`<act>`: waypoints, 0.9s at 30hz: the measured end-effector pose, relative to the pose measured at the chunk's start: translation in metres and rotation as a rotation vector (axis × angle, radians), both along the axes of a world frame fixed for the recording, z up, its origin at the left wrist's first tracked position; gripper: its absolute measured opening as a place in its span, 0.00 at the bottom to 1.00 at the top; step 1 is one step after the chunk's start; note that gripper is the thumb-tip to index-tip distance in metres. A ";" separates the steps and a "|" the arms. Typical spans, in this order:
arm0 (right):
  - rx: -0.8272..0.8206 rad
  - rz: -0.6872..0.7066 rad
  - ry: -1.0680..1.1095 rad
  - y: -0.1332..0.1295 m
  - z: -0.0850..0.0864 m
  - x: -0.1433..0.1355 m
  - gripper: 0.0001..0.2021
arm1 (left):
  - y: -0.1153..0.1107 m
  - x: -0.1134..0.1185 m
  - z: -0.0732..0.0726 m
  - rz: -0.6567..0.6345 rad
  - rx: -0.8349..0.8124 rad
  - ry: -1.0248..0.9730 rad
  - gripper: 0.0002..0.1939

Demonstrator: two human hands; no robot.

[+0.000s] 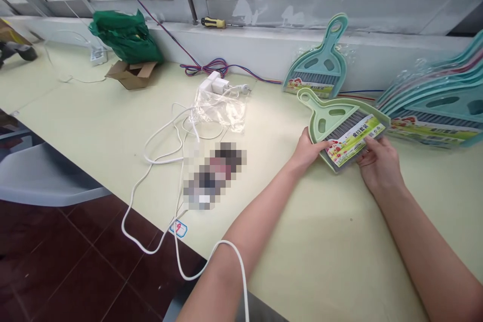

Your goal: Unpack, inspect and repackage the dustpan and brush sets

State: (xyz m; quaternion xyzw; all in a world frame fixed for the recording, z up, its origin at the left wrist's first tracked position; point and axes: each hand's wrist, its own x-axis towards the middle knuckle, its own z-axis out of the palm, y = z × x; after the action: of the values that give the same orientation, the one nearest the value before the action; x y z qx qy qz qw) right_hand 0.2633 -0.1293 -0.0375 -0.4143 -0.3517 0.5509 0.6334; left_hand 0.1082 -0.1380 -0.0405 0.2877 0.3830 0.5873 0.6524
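A light green dustpan-and-brush set (pixel 327 119) is held just above the table, its handle pointing up and to the left. My left hand (pixel 307 150) grips its left lower edge, thumb on the front. My right hand (pixel 380 165) grips the lower right side, with the thumb on the printed label. The grey brush bristles show behind that label. Behind it a blue-green dustpan set (pixel 327 63) in clear wrap leans against the wall ledge. To the right several more blue-green sets (pixel 441 108) stand in an overlapping stack.
White cables (pixel 145 181) loop over the table's front edge and across my left forearm. White plugs (pixel 214 83) lie by a clear plastic bag (pixel 222 110). Further left are a small cardboard box (pixel 132 75) and a green bag (pixel 124 37). A screwdriver (pixel 215 22) rests on the ledge.
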 end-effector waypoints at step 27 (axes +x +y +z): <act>0.022 -0.064 -0.007 -0.001 0.001 -0.001 0.16 | -0.002 0.001 0.001 -0.028 0.029 -0.005 0.30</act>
State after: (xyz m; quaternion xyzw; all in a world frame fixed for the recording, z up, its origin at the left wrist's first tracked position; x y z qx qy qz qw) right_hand 0.2620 -0.1301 -0.0365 -0.4204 -0.3466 0.5249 0.6539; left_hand 0.1093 -0.1397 -0.0398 0.3012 0.3689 0.5841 0.6573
